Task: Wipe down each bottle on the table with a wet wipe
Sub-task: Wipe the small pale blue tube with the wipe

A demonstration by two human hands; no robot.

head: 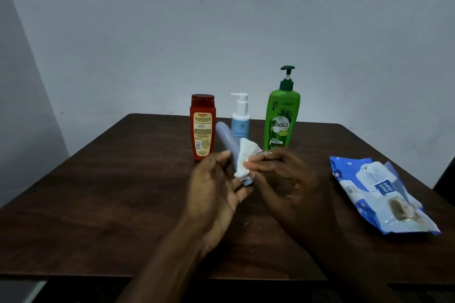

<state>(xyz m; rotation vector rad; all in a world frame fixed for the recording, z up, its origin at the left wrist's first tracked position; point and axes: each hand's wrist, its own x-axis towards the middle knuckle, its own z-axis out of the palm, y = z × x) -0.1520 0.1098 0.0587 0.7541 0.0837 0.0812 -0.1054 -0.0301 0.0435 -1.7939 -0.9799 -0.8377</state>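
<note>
My left hand holds a grey-blue tube bottle tilted up over the middle of the table, its cap end low near my fingers. My right hand presses a white wet wipe around the tube's lower part. Behind them stand an orange-red bottle, a pale blue pump bottle and a tall green pump bottle, all upright near the table's far edge.
A blue and white pack of wet wipes lies on the right side of the dark wooden table. A plain wall rises right behind the table. A dark object shows at the far right edge.
</note>
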